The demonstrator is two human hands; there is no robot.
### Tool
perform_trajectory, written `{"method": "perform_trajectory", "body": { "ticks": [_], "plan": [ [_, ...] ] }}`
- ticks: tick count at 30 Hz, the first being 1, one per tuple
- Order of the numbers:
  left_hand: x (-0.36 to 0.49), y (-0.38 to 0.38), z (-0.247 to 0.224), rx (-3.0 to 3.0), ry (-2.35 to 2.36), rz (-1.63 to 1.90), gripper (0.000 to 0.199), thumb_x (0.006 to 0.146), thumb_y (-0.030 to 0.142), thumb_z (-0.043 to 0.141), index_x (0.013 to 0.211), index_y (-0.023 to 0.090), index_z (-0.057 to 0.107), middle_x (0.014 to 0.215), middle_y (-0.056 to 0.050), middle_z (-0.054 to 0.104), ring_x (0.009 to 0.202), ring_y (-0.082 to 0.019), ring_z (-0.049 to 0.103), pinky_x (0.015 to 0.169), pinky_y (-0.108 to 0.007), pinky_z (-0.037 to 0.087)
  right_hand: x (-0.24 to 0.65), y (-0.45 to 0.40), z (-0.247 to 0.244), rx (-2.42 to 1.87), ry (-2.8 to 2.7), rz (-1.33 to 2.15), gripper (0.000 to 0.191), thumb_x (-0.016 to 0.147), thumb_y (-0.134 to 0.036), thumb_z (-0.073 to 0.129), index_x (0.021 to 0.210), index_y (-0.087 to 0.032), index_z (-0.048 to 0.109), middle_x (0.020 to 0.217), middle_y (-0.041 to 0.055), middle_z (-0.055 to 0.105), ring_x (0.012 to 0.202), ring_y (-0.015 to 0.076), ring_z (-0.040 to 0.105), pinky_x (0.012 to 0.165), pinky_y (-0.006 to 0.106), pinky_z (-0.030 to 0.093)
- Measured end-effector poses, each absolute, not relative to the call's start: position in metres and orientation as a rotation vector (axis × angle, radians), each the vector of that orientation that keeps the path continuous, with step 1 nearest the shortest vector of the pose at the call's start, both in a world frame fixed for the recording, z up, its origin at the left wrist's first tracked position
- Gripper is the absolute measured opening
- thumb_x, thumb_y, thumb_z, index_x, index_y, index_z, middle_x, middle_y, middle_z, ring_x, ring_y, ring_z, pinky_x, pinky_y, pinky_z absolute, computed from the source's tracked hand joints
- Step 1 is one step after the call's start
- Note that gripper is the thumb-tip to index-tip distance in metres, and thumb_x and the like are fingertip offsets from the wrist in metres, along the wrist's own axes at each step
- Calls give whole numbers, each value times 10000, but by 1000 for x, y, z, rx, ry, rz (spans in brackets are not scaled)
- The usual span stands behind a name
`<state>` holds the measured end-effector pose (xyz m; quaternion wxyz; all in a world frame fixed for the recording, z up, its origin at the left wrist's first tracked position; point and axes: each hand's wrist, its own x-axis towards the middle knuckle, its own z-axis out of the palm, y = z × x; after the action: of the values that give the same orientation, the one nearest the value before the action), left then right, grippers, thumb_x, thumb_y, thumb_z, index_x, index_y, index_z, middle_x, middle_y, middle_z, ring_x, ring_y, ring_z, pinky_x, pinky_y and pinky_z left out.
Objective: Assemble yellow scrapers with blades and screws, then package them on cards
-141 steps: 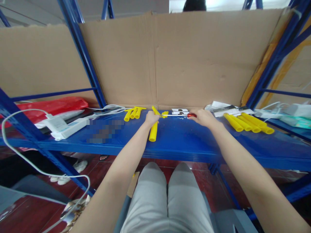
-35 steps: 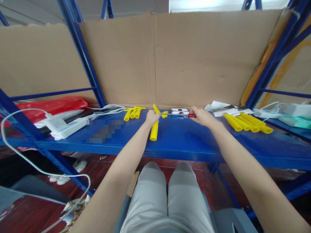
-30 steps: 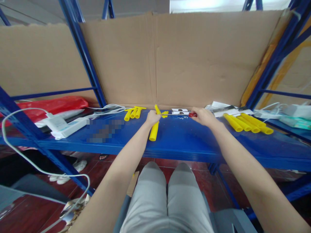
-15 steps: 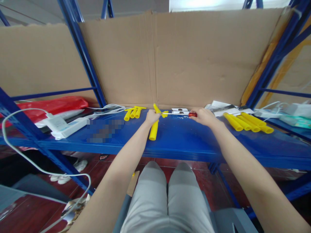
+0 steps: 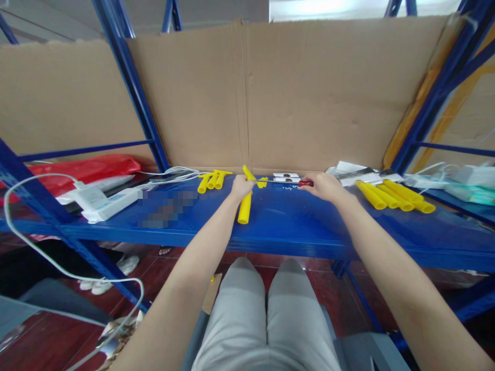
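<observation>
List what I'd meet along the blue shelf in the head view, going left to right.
White power strip, three yellow T-shaped pieces, left hand gripping a held yellow tube, small yellow parts, white pieces with dark spots, right hand holding a red screwdriver handle, four yellow tubes.

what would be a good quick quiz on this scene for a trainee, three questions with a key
1. Multiple choice: what is the left hand gripping?
A) a red bag
B) a yellow part
C) a white cable

2. True or false: the right hand holds a red-handled screwdriver.

3. Fill in the blank: along the back of the blue shelf stands a wall of brown ____.

Key:
1. B
2. True
3. cardboard
</observation>
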<state>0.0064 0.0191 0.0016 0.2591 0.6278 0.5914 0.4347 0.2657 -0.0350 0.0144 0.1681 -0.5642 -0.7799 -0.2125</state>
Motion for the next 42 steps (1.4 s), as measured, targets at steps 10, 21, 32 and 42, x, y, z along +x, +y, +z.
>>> {"method": "perform_trajectory", "body": {
  "ticks": [10,21,32,42],
  "plan": [
    [7,18,2,1701,1581,1178,144,753,86,587,616,131,587,509,-14,568,488,-143,578,499,-212,425,264,-37,15,-1639,-2210,-562,210,825,-297,619,1014,-205,603,924,87,727,800,240,661,621,274,390],
    [5,22,0,1741,1593,1179,94,761,117,589,675,112,625,564,-39,616,524,-146,605,488,-197,422,266,-37,16,-1578,-2255,-551,201,903,-343,528,953,-210,670,1016,85,729,921,243,657,694,296,417],
    [5,20,1,1785,1591,1135,109,751,102,565,676,105,643,549,-36,615,546,-170,627,528,-220,455,268,-35,14,-1562,-2198,-654,136,849,-276,555,945,-220,633,862,65,728,746,221,646,596,271,366],
    [3,20,2,1863,1571,1095,150,750,96,578,605,124,604,498,-18,581,552,-163,618,543,-209,445,268,-37,15,-1575,-2255,-641,219,881,-313,530,966,-218,708,968,71,741,850,229,656,651,288,401]
  ]
}}
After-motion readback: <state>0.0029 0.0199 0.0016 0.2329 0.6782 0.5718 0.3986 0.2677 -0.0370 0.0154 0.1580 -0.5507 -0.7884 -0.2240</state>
